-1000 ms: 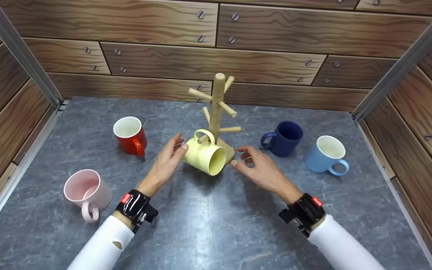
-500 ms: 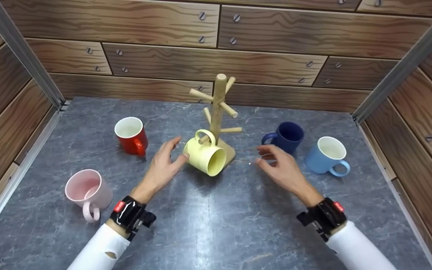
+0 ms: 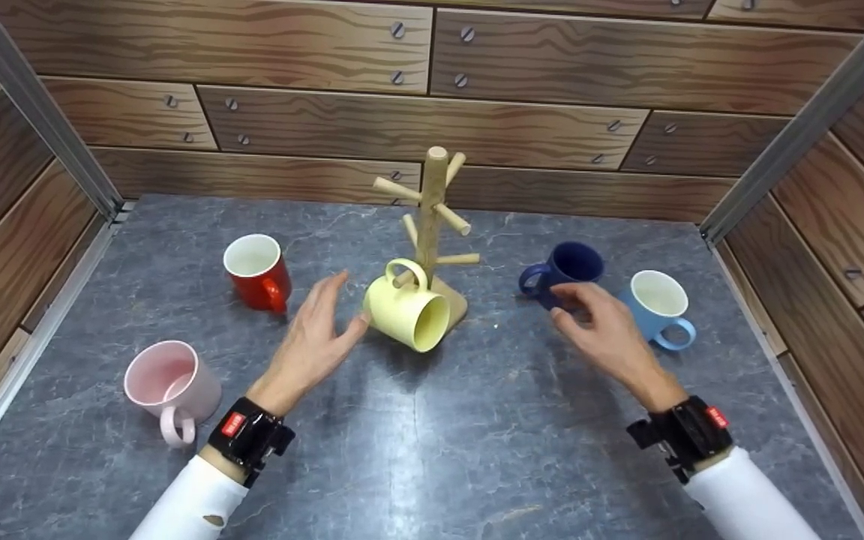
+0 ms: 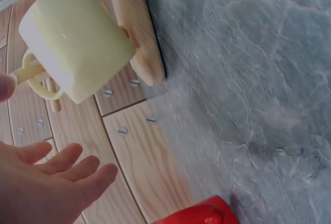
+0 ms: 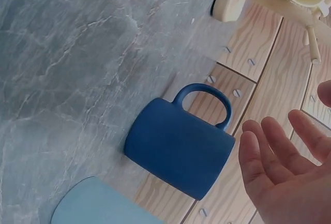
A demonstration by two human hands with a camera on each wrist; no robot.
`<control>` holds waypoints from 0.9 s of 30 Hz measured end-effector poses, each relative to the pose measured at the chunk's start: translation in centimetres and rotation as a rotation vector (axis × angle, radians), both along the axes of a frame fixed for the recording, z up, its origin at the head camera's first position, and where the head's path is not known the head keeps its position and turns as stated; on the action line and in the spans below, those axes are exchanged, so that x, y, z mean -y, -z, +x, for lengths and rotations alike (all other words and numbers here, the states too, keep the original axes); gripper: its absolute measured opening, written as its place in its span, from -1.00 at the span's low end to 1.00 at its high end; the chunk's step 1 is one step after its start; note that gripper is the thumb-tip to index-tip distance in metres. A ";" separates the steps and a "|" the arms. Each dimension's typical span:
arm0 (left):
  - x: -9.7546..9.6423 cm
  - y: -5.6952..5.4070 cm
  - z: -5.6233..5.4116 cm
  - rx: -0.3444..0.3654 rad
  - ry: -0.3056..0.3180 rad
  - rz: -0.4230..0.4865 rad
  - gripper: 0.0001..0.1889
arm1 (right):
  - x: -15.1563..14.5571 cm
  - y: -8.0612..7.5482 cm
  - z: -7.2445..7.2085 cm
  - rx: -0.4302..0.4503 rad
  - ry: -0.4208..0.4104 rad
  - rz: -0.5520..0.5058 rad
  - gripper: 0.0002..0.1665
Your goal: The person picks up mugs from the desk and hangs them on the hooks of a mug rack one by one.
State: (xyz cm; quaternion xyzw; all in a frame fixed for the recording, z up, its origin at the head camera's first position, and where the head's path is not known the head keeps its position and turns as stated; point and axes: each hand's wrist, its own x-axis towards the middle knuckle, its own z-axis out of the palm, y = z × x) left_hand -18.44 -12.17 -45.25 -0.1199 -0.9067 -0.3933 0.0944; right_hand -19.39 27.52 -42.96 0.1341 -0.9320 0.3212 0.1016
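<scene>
A yellow mug [image 3: 404, 309] hangs tilted by its handle from a low peg of the wooden mug tree [image 3: 430, 225], its mouth facing front right. Just left of it is my left hand [image 3: 310, 341], fingers spread and holding nothing; in the left wrist view the fingers [image 4: 77, 169] stand apart from the mug. My right hand [image 3: 608, 330] hovers in front of the dark blue mug [image 3: 576, 264], overlapping it in the head view. From the right wrist, relaxed empty fingers [image 5: 279, 154] show beside that upright dark blue mug [image 5: 178, 144], whose handle points toward the tree.
A light blue mug [image 3: 657, 300] stands at the right, partly behind my right hand. On the left are a red mug [image 3: 258, 274] and a pink mug [image 3: 173, 386], both upright on the grey marbled table [image 3: 402, 465]. Wood-patterned panels [image 3: 327, 120] wall in the back and sides.
My right hand has moved right, from beside the mug tree's base to the dark blue mug. My left hand has drawn slightly left, away from the yellow mug, which stays hanging.
</scene>
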 end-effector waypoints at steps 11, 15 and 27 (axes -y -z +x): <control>-1.5 -1.0 -0.1 -0.200 0.042 0.022 -0.52 | 3.1 -2.5 -0.6 -0.079 -0.065 -0.035 -0.60; -2.3 -1.4 -0.4 -0.235 0.067 0.024 -0.55 | 4.4 -3.6 -1.2 -0.098 -0.079 -0.013 -0.60; -4.0 -1.7 -1.4 -0.345 0.081 0.063 -0.78 | 8.6 -8.0 -2.8 -0.297 -0.219 -0.147 -0.55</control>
